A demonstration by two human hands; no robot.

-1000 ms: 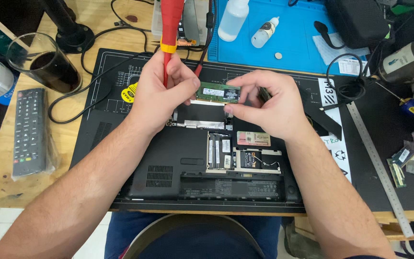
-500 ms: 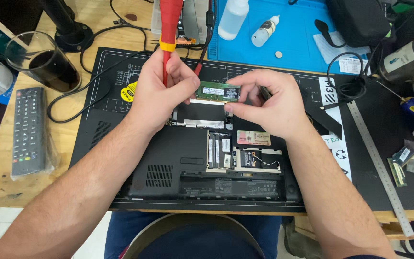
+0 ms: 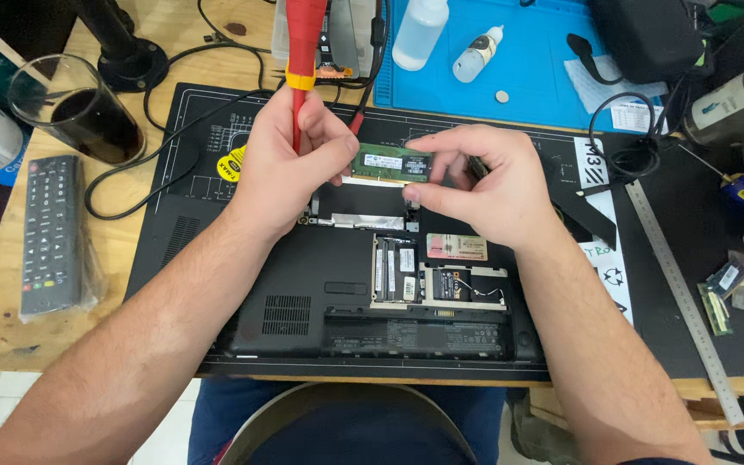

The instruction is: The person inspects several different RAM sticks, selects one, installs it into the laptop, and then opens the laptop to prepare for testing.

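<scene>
Nothing has shifted: both hands, left [image 3: 290, 168] and right [image 3: 484, 185], stay clamped on green memory module [image 3: 392, 163], lifted at 12 o'clock above the laptop [image 3: 303, 284] slot; left also grips red screwdriver [image 3: 303, 52].

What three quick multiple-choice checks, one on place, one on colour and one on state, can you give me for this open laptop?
1. Where is the green memory module?
A. on the blue mat
B. between both hands over the laptop
C. beside the remote control

2. What colour is the screwdriver handle?
A. red with a yellow band
B. black
C. green

3. What state is the laptop in?
A. shut, lid up
B. screen open
C. underside up, bay cover off

Answers:
1 B: left hand and right hand pinch its ends.
2 A: the handle rises red above the left hand.
3 C: circuit boards show in the open bay.
</scene>
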